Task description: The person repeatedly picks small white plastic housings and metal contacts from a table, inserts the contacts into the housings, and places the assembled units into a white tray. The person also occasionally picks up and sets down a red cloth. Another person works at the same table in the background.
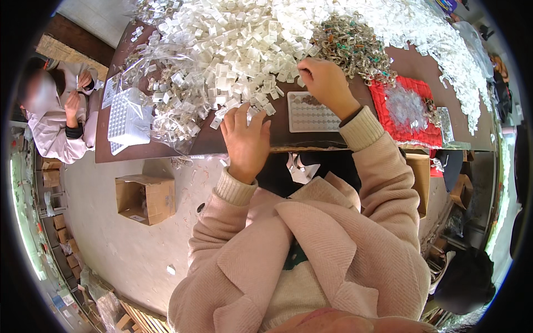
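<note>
My left hand [245, 141] reaches to the near edge of a big pile of small clear plastic boxes [244, 47]. Its fingers are spread, with their tips at a few loose pieces. Further right, my right hand [326, 83] is closed, the fingers curled in near the pile's edge; whatever they hold, if anything, is hidden. Under that wrist lies a shallow white tray [305, 123] with rows of small pockets and a few brownish bits at its far side. Just beyond the right hand is a heap of small brownish metallic pieces [355, 44], some with green or orange parts.
A stack of white pocketed trays [125, 119] stands at the table's left, beside clear bags [177, 122] of small pieces. A red cloth [383, 114] holds clear bits at right. Below sits an open cardboard box [158, 202]. Another person [66, 111] works at far left.
</note>
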Available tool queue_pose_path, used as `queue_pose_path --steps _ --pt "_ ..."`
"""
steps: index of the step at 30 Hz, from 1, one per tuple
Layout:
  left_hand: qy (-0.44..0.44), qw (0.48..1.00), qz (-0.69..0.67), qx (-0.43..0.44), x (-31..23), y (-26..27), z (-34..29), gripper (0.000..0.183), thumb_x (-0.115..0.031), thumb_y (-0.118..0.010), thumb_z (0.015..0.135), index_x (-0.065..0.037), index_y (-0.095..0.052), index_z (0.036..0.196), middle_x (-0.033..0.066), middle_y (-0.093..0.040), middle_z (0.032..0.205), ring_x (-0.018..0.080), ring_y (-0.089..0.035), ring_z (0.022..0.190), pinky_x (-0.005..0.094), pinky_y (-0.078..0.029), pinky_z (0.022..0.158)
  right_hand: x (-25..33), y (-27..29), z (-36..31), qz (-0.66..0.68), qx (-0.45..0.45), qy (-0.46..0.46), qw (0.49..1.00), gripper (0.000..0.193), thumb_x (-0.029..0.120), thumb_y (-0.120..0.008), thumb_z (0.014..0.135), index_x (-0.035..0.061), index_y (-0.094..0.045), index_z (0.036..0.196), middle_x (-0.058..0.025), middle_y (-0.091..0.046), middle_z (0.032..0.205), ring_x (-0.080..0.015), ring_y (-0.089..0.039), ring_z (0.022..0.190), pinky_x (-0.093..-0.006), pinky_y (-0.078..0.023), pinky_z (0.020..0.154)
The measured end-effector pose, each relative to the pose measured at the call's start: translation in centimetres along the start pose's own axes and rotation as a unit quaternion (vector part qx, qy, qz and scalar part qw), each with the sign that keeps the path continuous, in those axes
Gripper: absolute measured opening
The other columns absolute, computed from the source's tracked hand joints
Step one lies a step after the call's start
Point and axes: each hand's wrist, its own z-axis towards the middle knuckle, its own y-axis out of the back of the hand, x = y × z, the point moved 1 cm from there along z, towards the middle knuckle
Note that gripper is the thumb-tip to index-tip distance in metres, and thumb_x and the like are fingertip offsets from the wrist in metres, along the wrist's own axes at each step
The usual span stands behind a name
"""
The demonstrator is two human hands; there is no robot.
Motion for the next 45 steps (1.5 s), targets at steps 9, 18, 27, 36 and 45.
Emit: queue_pose_path --steps 9,18,27,36,45 --pt "0.034 0.964 -0.256 -0.069 -3.5 0.8 1.0 0.035 -0.008 -0.082 0.078 -0.001 -0.069 0.11 0.0135 -0.068 0.107 0.0253 -0.064 0.091 0.0367 -0.052 0.079 7.8 4.1 -6.6 0.289 -0.069 -0.08 0.951 0.01 0.005 -0.072 0.085 0.0025 -0.071 0.094 -0.007 -0.07 0.082 -0.013 -0.065 0.068 -0.0257 -0.051 0.064" --pt "0.156 0.848 -0.499 0.09 -4.9 0.1 -1.6 0.023 0.004 -0.068 0.09 0.005 -0.064 0.113 0.0108 -0.07 0.092 0.0145 -0.068 0.075 0.0253 -0.056 0.068 2.7 5.9 -9.0 0.236 -0.037 -0.153 0.959 0.014 0.002 -0.067 0.091 -0.002 -0.07 0.104 -0.006 -0.07 0.091 -0.0093 -0.064 0.082 -0.0241 -0.051 0.073" --pt "0.249 0.699 -0.659 0.119 -5.3 -0.1 -1.8 0.017 0.003 -0.065 0.093 0.006 -0.062 0.109 0.0113 -0.069 0.091 0.016 -0.067 0.074 0.0269 -0.057 0.065 -8.3 4.2 -5.1 0.04 0.017 -0.215 0.976 0.022 0.016 -0.074 0.08 0.0021 -0.068 0.096 -0.0149 -0.07 0.084 -0.0313 -0.069 0.076 -0.0391 -0.054 0.069" --pt "0.263 0.696 -0.651 0.151 -5.0 -0.8 -2.2 0.021 0.005 -0.064 0.093 0.005 -0.06 0.113 0.0101 -0.07 0.087 0.0127 -0.067 0.075 0.0255 -0.057 0.07 -8.1 10.9 -11.9 0.046 0.087 -0.225 0.969 0.016 0.008 -0.07 0.083 -0.0004 -0.07 0.096 -0.0103 -0.07 0.083 -0.0171 -0.065 0.072 -0.03 -0.052 0.069" --pt "0.242 0.686 -0.669 0.153 -5.9 -0.5 -2.1 0.019 0.005 -0.064 0.093 0.006 -0.06 0.112 0.0109 -0.07 0.088 0.0129 -0.066 0.077 0.0255 -0.056 0.07 -8.4 7.0 -11.1 -0.086 -0.059 -0.191 0.976 0.025 0.019 -0.074 0.082 0.005 -0.067 0.102 -0.014 -0.069 0.09 -0.0333 -0.067 0.087 -0.0425 -0.053 0.073"
